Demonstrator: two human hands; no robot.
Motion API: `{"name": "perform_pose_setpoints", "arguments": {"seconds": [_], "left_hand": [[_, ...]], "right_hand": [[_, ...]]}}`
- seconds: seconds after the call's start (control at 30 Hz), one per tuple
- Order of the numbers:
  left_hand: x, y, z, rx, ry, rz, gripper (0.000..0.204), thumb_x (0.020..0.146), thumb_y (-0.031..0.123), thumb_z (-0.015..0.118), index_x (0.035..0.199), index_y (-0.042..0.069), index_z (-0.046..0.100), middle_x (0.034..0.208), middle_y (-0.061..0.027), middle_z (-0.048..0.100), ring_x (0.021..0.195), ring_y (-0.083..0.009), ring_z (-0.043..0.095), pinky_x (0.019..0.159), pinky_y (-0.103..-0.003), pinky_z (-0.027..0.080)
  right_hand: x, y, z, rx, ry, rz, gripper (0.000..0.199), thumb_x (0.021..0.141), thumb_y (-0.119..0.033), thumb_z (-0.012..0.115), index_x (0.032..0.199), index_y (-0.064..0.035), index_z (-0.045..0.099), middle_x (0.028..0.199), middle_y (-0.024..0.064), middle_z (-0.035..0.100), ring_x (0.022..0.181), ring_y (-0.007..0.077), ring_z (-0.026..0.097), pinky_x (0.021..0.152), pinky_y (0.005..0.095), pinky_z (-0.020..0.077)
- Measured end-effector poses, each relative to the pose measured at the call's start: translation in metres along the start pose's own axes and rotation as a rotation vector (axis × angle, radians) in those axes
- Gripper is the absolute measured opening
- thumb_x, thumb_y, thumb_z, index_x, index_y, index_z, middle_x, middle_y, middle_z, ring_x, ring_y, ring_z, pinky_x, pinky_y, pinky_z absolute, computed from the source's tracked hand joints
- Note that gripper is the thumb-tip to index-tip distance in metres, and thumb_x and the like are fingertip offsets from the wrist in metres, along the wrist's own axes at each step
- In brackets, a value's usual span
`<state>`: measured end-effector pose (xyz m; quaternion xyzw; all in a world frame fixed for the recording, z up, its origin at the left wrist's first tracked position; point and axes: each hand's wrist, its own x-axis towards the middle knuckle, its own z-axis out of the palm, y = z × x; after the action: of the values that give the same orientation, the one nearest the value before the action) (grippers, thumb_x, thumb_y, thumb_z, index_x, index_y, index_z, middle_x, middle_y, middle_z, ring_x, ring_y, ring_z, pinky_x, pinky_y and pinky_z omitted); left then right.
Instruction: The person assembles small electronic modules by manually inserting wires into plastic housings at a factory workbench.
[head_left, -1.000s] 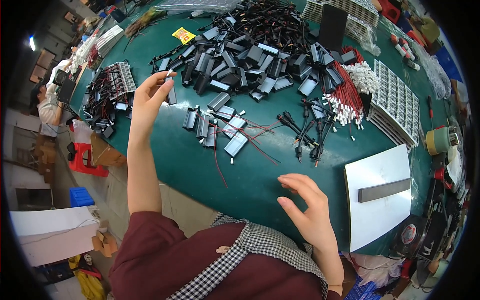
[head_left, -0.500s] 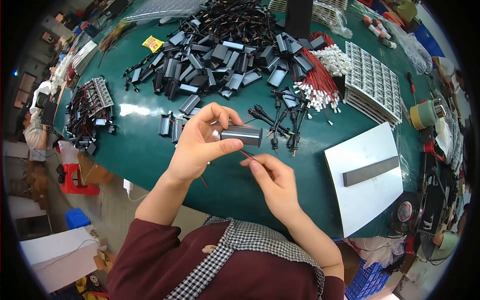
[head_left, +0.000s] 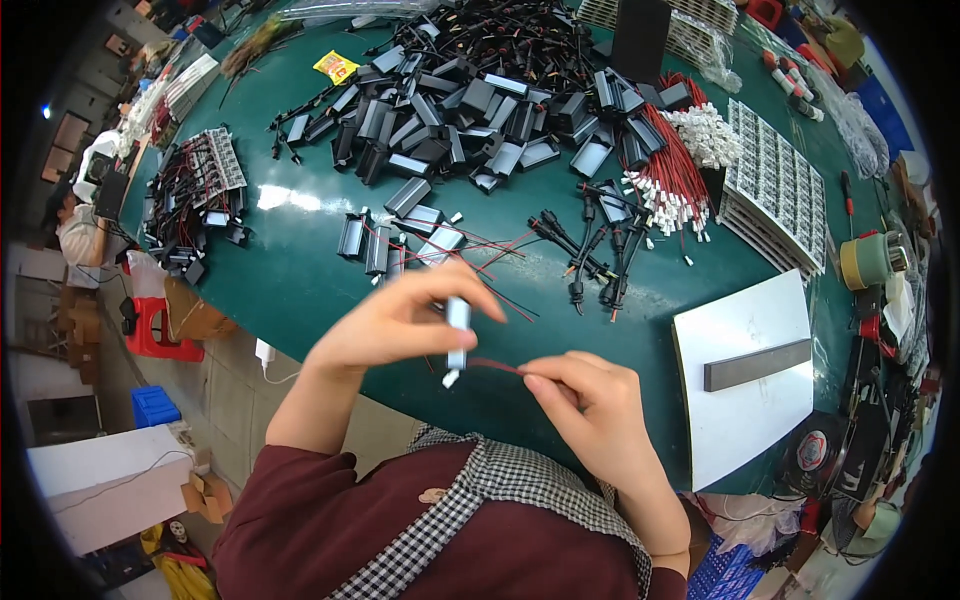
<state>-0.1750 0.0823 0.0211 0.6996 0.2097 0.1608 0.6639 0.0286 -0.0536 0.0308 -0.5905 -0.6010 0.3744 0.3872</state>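
Note:
My left hand is closed around a small dark housing with a shiny silver face, tilted nearly upright between thumb and fingers. A white connector shows at its lower end. Thin red wire runs from the housing to my right hand, which pinches it between thumb and forefinger. Beyond my left hand, several similar housings lie on the green table, with red wires and white connectors among them. Slight motion blur softens my left fingers.
A large heap of dark housings and black cables spreads at the back. Red wires with white plugs lie beside stacked white panels. Short black cables sit mid-table. A dark bar rests on a white board at right.
The housing has turned from lying sideways to nearly upright, and lower. My right hand has moved right and down, drawing out the red wire. The view has shifted slightly.

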Motion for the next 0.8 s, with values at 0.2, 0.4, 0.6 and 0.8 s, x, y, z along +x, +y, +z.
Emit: {"name": "perform_pose_setpoints", "arguments": {"seconds": [0.2, 0.4, 0.6, 0.8], "left_hand": [[-0.003, 0.008, -0.054, 0.208, 0.693, -0.201, 0.015, 0.085, 0.016, 0.065, 0.082, 0.003, 0.058, 0.074, 0.0028, 0.053, 0.069, -0.0045, 0.048, 0.057, -0.021, 0.038], [0.017, -0.028, -0.084, 1.069, 0.729, -0.175, 0.017, 0.083, 0.018, 0.066, 0.084, 0.002, 0.061, 0.089, -0.0103, 0.058, 0.088, -0.0267, 0.055, 0.073, -0.036, 0.043], [0.03, -0.029, -0.08, 1.24, 0.216, 0.283, 0.023, 0.081, 0.018, 0.066, 0.1, 0.006, 0.065, 0.11, -0.0076, 0.06, 0.107, -0.0276, 0.053, 0.086, -0.037, 0.044], [0.018, -0.04, -0.064, 1.223, 0.349, 0.106, 0.021, 0.081, 0.023, 0.066, 0.096, 0.007, 0.065, 0.097, -0.0057, 0.059, 0.099, -0.0248, 0.054, 0.081, -0.037, 0.045]], "right_hand": [[0.067, 0.005, 0.032, -0.225, 0.22, -0.249, 0.011, 0.086, -0.014, 0.059, 0.079, -0.0058, 0.064, 0.078, 0.0088, 0.059, 0.067, 0.026, 0.06, 0.059, 0.0361, 0.0485], [0.131, 0.033, 0.068, -0.605, 0.208, -0.329, 0.009, 0.081, -0.012, 0.061, 0.078, -0.0043, 0.065, 0.086, 0.0074, 0.059, 0.086, 0.0254, 0.058, 0.075, 0.0379, 0.0471], [0.127, 0.049, 0.082, -0.552, 0.129, -0.286, 0.007, 0.083, -0.012, 0.059, 0.085, -0.0044, 0.059, 0.087, 0.0081, 0.061, 0.083, 0.0269, 0.06, 0.072, 0.0398, 0.0488], [0.123, 0.052, 0.079, -0.334, 0.133, -0.272, 0.007, 0.084, -0.01, 0.058, 0.087, -0.0038, 0.06, 0.088, 0.0098, 0.063, 0.085, 0.0292, 0.058, 0.074, 0.0393, 0.048]]}}
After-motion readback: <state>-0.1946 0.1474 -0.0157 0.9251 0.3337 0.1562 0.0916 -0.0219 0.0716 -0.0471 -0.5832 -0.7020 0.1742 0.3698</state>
